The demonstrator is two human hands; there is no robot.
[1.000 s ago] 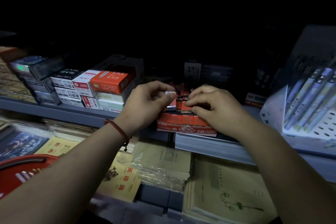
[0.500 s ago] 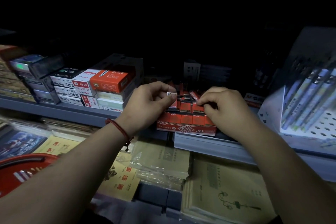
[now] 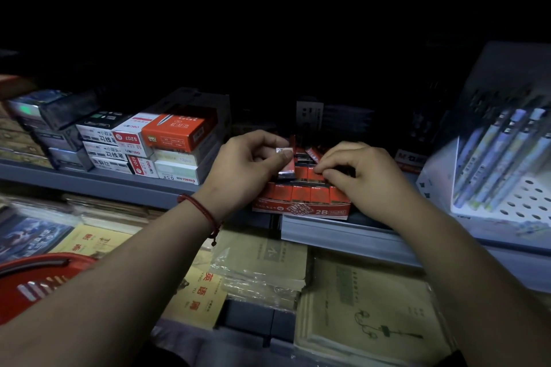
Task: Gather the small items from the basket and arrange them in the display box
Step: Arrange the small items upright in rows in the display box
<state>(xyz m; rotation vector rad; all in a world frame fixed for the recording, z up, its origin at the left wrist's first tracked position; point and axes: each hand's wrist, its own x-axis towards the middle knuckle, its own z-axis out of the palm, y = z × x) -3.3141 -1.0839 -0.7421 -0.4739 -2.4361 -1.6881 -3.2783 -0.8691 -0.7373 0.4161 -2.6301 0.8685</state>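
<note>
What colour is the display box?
The display box is red, white 2B print; head view.

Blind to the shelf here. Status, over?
Left hand pinches a small packet above the 2B display box. Right hand touches the packets inside. Nothing in the way.
</note>
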